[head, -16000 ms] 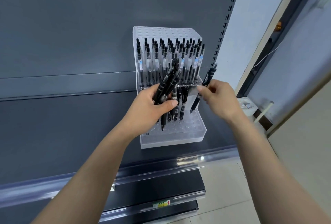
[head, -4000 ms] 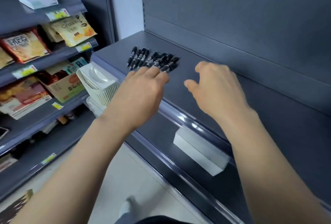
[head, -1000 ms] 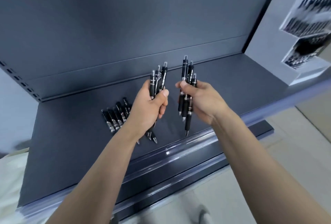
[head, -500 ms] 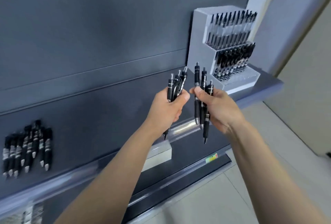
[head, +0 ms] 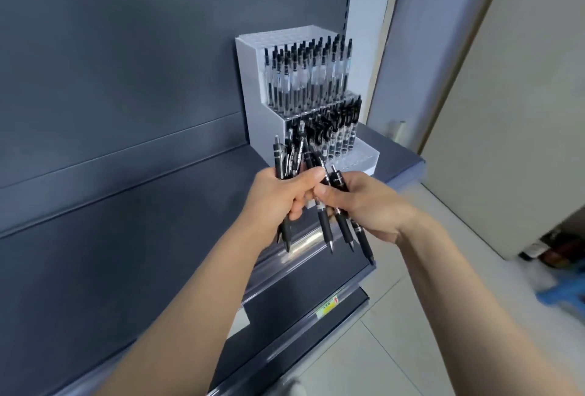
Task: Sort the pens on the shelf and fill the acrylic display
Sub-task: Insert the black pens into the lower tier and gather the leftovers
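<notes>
A dark grey back panel (head: 126,63) filled nine to twelve o'clock above the grey shelf (head: 158,221). Pale floor tiles (head: 395,348) lay at five o'clock, and a beige panel (head: 522,110) stood at two.

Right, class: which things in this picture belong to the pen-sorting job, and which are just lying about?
In the job: left hand gripping a pen bunch; right hand holding fanned pens; acrylic display; shelf.
Lying about: yellow label on the lower shelf edge; blurred blue object on the floor.
</notes>
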`<state>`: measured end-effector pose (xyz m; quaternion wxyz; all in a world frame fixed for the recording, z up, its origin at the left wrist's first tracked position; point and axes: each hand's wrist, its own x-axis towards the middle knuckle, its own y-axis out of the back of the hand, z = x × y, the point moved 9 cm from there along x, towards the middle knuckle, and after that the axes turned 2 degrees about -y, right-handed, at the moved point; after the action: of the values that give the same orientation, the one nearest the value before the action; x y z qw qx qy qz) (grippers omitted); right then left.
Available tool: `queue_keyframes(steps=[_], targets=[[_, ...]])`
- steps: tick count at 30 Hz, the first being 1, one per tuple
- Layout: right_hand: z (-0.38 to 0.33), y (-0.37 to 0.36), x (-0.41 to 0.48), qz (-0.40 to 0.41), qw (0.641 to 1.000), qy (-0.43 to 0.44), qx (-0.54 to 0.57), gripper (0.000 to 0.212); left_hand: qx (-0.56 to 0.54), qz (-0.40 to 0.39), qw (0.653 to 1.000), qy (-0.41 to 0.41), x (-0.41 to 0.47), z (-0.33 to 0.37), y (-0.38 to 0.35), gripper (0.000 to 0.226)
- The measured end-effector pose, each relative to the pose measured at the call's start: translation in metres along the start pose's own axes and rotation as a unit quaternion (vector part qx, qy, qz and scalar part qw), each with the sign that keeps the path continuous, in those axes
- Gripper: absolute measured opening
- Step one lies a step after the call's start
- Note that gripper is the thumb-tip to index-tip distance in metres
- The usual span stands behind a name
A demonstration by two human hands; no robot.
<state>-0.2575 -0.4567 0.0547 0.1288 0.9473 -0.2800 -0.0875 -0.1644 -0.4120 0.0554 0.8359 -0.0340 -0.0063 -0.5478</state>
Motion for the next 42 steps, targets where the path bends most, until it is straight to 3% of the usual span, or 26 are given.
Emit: queue_keyframes(steps=[6, 11, 15, 17, 19, 22, 25, 33, 38, 42], targets=[[-0.010, 0.028, 0.037, -0.033, 0.996, 0.005, -0.084, 0.031, -0.010, -0.021, 0.999, -0.032, 0.046, 0.007, -0.001, 0.030], [-0.010, 0.034, 0.056, -0.090, 0.992, 0.003, -0.086, 0.033, 0.023, -0.028, 0.999, -0.034, 0.062, 0.012, -0.002, 0.038], [-0.009, 0.041, 0.073, -0.120, 0.979, 0.011, -0.164, 0.039, 0.038, 0.028, 0.997, -0.062, 0.071, 0.018, 0.004, 0.050], [-0.011, 0.047, 0.077, -0.134, 0.974, 0.003, -0.183, 0.047, 0.048, 0.073, 0.994, -0.071, 0.069, 0.022, 0.007, 0.045], [-0.018, 0.068, 0.080, -0.105, 0.978, 0.006, -0.180, 0.049, 0.069, 0.122, 0.987, -0.076, 0.065, 0.026, 0.009, 0.039], [-0.038, 0.111, 0.082, 0.013, 0.973, 0.034, -0.229, 0.051, 0.086, 0.182, 0.976, -0.088, 0.057, 0.036, 0.004, 0.036], [-0.046, 0.136, 0.087, 0.088, 0.964, 0.076, -0.239, 0.060, 0.101, 0.203, 0.968, -0.107, 0.047, 0.051, -0.018, 0.021], [-0.018, 0.141, 0.108, 0.042, 0.967, 0.046, -0.246, 0.010, 0.119, 0.268, 0.948, -0.122, 0.020, 0.065, -0.044, 0.026], [-0.015, 0.137, 0.118, 0.073, 0.949, 0.052, -0.302, 0.015, 0.125, 0.281, 0.944, -0.119, 0.016, 0.066, -0.042, 0.022], [-0.013, 0.133, 0.123, 0.093, 0.932, 0.038, -0.347, 0.035, 0.133, 0.265, 0.948, -0.118, 0.019, 0.067, -0.039, 0.041]])
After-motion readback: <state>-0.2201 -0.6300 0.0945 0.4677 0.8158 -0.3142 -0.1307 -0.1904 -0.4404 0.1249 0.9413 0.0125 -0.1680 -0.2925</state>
